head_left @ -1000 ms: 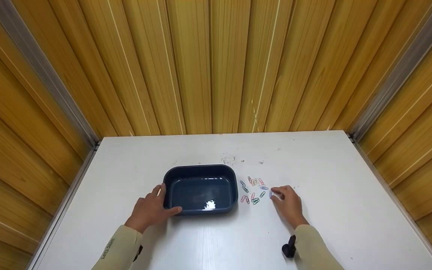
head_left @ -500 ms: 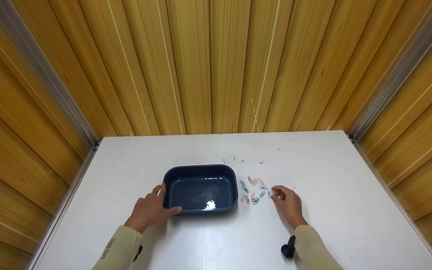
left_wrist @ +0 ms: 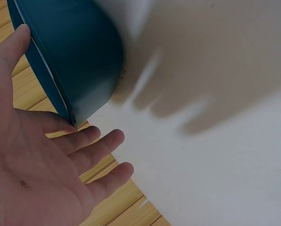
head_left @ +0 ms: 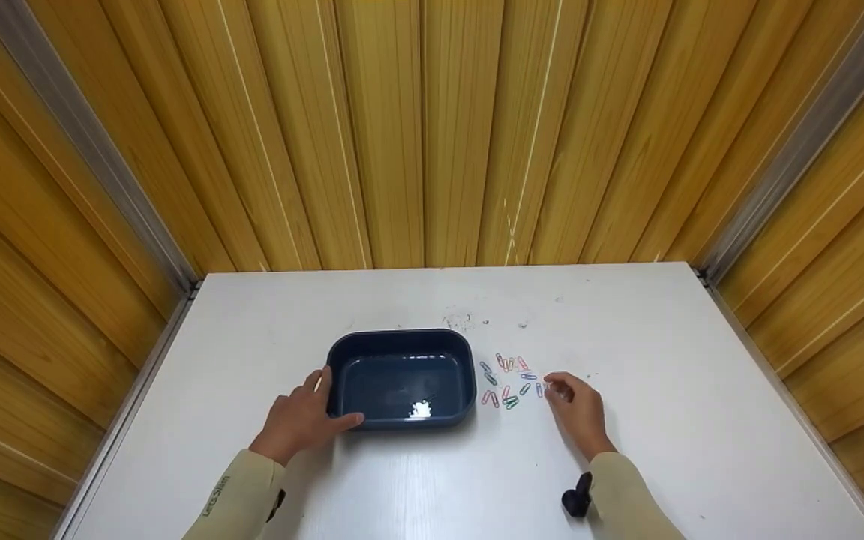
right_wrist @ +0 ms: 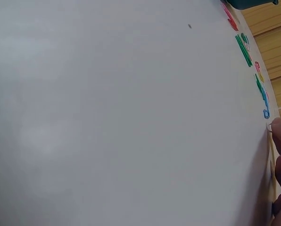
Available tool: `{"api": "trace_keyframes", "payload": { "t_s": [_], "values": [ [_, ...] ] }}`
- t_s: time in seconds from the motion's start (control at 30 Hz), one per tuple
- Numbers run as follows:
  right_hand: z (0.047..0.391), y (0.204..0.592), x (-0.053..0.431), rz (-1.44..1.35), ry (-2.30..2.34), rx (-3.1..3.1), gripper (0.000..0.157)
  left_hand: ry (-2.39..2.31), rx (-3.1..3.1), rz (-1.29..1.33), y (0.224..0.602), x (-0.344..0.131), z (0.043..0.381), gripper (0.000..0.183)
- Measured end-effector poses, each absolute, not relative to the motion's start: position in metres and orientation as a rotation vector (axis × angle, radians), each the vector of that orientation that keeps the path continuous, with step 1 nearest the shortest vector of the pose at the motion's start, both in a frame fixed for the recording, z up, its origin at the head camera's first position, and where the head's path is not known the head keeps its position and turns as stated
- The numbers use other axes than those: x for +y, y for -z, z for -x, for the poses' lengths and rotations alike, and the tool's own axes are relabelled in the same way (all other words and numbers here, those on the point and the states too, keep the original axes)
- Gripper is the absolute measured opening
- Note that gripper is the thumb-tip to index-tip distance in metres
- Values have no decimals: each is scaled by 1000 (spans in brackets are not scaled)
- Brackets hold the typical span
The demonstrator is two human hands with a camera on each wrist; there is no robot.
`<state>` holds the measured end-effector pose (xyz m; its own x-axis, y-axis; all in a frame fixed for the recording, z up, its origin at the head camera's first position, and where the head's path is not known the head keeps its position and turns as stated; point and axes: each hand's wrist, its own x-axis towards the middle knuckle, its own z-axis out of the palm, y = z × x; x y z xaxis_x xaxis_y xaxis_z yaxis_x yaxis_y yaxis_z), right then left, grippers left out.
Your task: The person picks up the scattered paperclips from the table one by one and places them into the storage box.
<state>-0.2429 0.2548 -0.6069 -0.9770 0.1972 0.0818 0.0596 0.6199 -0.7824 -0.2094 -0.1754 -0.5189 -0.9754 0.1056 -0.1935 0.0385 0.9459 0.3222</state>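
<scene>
My left hand (head_left: 301,421) rests against the left end of a dark blue rectangular tub (head_left: 402,424). In the left wrist view its thumb and index finger touch the tub's rim, and the other fingers extend loosely beside it. Over on the right, my right hand (head_left: 578,409) pinches a small pale paper clip (right_wrist: 269,127) between thumb and index finger, close to the tabletop; the fingers partly hide it. A blue paper clip (head_left: 539,389) lies just left of those fingertips. Several coloured paper clips (head_left: 511,402) are scattered between the tub and my right hand.
The white table (head_left: 417,487) ends at the back and sides against yellow wood-patterned walls (head_left: 447,135). Dark marks (head_left: 458,321) spot the surface behind the tub. A black device (head_left: 576,499) sits at the right sleeve.
My right hand has shifted slightly right, and a gap now shows between its fingertips and the blue paper clip. The left hand and the tub have stayed put.
</scene>
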Motion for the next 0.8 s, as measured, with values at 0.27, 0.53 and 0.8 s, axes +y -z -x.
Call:
{"api": "trace_keyframes", "payload": {
  "t_s": [0.27,0.53,0.8],
  "values": [
    [241,606,254,226,-1303,-2678,19,-492,2872,-93,519,-176,210,105],
    [240,606,254,228,-1323,-2651,18,-491,2883,-104,521,-176,211,105],
    [239,604,255,228,-1339,-2592,11,-489,2876,-109,521,-177,211,106]
  ]
}}
